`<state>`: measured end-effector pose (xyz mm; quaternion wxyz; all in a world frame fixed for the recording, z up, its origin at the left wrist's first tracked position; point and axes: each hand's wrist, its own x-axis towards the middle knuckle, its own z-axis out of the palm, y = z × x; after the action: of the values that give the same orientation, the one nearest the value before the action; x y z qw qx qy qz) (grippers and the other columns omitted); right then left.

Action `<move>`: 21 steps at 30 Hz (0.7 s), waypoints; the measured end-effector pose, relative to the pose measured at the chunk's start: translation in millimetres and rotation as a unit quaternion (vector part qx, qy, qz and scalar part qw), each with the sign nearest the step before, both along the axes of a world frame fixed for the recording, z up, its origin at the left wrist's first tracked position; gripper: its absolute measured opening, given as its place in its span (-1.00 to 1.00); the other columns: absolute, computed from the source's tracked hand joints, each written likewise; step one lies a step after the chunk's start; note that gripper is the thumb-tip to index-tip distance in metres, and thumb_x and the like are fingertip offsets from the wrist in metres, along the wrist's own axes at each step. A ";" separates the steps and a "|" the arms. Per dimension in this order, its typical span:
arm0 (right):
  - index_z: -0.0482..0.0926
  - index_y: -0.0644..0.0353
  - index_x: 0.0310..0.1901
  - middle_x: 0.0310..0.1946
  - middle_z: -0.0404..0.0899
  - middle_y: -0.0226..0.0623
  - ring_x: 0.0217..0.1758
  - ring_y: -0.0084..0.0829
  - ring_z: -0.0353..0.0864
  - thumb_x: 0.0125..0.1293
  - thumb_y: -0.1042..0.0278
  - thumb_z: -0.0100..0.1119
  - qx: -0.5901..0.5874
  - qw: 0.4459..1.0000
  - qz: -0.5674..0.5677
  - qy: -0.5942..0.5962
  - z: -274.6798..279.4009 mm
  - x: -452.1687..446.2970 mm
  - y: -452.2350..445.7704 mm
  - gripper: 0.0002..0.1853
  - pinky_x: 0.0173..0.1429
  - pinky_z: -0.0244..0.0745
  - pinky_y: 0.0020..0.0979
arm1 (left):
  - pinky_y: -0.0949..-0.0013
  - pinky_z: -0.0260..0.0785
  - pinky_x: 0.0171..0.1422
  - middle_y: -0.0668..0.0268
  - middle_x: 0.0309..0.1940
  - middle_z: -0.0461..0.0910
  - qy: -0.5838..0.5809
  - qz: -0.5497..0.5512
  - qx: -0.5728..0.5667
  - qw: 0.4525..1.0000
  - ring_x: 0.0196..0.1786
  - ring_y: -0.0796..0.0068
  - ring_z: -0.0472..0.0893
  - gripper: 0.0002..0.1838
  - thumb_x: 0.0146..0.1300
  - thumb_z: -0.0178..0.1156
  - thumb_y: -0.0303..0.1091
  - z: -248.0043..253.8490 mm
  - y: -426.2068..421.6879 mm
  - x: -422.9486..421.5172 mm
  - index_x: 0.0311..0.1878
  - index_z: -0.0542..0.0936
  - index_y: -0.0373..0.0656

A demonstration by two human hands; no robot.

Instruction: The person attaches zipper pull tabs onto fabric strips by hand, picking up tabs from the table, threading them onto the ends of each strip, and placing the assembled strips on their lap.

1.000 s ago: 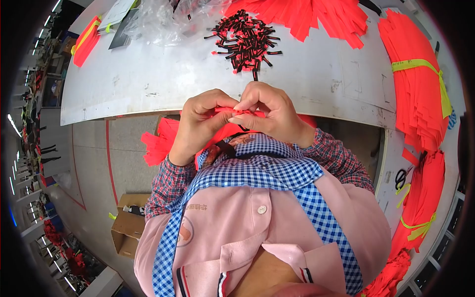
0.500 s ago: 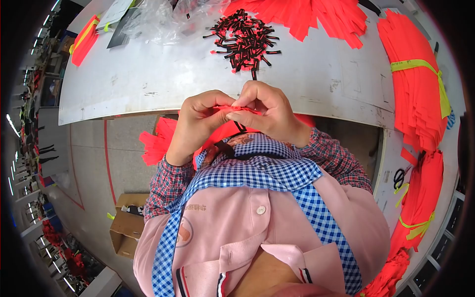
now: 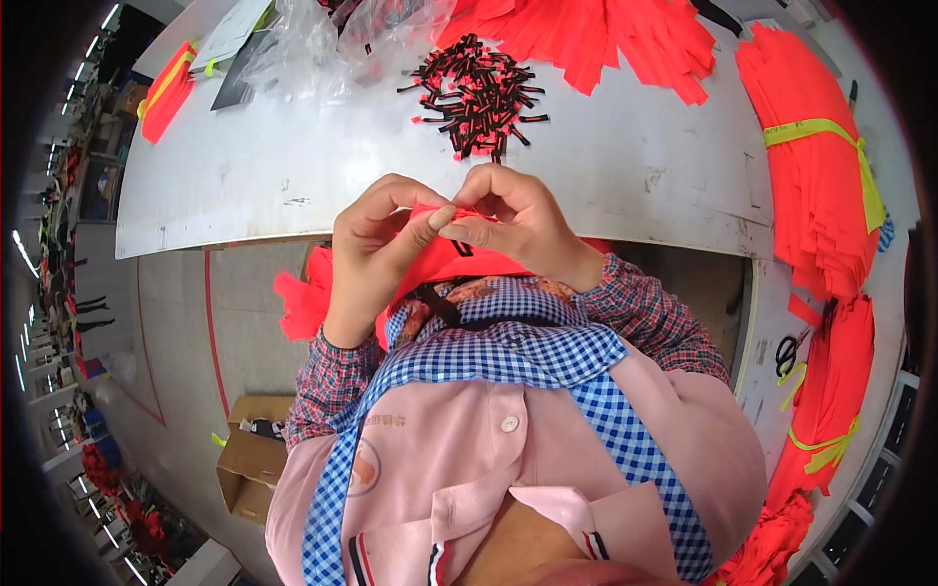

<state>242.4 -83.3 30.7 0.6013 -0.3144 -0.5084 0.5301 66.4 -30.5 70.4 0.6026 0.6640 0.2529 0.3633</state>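
Just beyond my chest, at the table's near edge, my left hand [image 3: 376,244] and my right hand [image 3: 528,220] pinch one bright red fabric piece [image 3: 428,256] between thumbs and fingers, the thumb tips almost meeting. Part of the cloth hangs below the hands, across the blue checked apron. A small black strip [image 3: 462,248] shows on the cloth under my right thumb; how it is attached I cannot make out. On the table past my hands lies a pile of short black strips with red bits [image 3: 479,98].
Red fabric pieces [image 3: 625,39] are spread at the table's back. A red bundle tied with yellow ribbon [image 3: 816,195] lies on the right, with black scissors [image 3: 787,354] below it. Clear plastic bags [image 3: 322,49] rest at the back left. A cardboard box [image 3: 249,459] stands on the floor.
My left hand has shifted slightly left and down, and its thumb now points upward on the cloth. More red fabric shows between the hands. Both hands keep their pinch.
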 end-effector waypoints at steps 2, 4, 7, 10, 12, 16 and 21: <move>0.52 0.29 -0.26 -0.38 0.56 -0.40 -0.32 -0.66 0.55 0.26 0.35 0.32 0.003 1.000 -0.005 -0.028 0.1 -3.4 2.2 -0.79 -0.24 0.46 -0.58 | 0.53 0.36 -0.09 0.32 -0.30 0.53 0.020 0.038 0.063 0.997 -0.19 0.58 0.52 -0.94 0.20 0.27 -0.56 0.9 -0.9 0.7 -0.25 0.62 -0.30; 0.52 0.27 -0.29 -0.40 0.55 -0.38 -0.36 -0.62 0.54 0.27 0.33 0.31 0.027 0.993 -0.015 -0.112 3.4 -4.3 4.2 -0.80 -0.28 0.44 -0.52 | 0.53 0.34 -0.12 0.31 -0.29 0.54 0.006 0.055 0.071 0.996 -0.21 0.58 0.51 -0.95 0.19 0.27 -0.57 6.0 -4.7 1.8 -0.28 0.61 -0.29; 0.50 0.25 -0.37 -0.46 0.47 -0.31 -0.45 -0.45 0.46 0.29 0.22 0.28 0.070 0.989 -0.008 -0.129 -65.3 -54.5 9.9 -0.73 -0.34 0.39 -0.37 | 0.52 0.32 -0.11 0.31 -0.30 0.54 -0.023 0.085 0.149 0.985 -0.22 0.56 0.49 -0.96 0.20 0.25 -0.58 22.7 -3.7 2.3 -0.28 0.59 -0.30; 0.50 0.26 -0.36 -0.44 0.47 -0.28 -0.40 -0.41 0.48 0.28 0.16 0.28 0.041 0.984 0.063 -0.162 -50.8 -63.0 11.2 -0.69 -0.32 0.41 -0.34 | 0.51 0.31 -0.09 0.30 -0.30 0.54 -0.102 0.131 0.129 0.978 -0.22 0.55 0.48 -0.96 0.21 0.23 -0.59 40.5 7.1 -3.4 -0.28 0.57 -0.31; 0.50 0.26 -0.33 -0.40 0.49 -0.26 -0.35 -0.40 0.50 0.27 0.14 0.29 0.048 0.984 0.052 -0.164 -35.5 -63.4 19.0 -0.68 -0.29 0.44 -0.34 | 0.44 0.36 -0.06 0.23 -0.25 0.51 -0.083 0.116 0.155 0.978 -0.21 0.48 0.49 -0.93 0.28 0.15 -0.50 56.2 10.9 -11.6 -0.23 0.54 -0.31; 0.52 0.26 -0.19 -0.26 0.56 -0.19 -0.25 -0.36 0.56 0.19 0.22 0.37 0.157 0.978 -0.056 -0.126 6.6 -53.6 34.9 -0.68 -0.16 0.49 -0.35 | 0.54 0.30 -0.09 0.32 -0.31 0.54 -0.055 0.166 0.187 0.967 -0.23 0.58 0.48 -0.94 0.19 0.26 -0.57 76.9 7.9 -12.5 -0.28 0.57 -0.32; 0.55 0.25 -0.06 -0.26 0.64 -0.27 -0.21 -0.44 0.63 0.24 0.38 0.31 0.195 0.972 -0.056 -0.114 20.8 -46.2 33.4 -0.73 -0.14 0.52 -0.42 | 0.56 0.33 -0.12 0.35 -0.32 0.56 -0.061 0.137 0.116 0.982 -0.24 0.62 0.50 -0.94 0.21 0.26 -0.59 57.5 2.9 3.1 -0.27 0.58 -0.31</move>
<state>196.2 -49.9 51.5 0.6177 -0.2772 -0.6490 0.3469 69.5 -27.6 128.0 0.4804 0.6651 0.2600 0.5092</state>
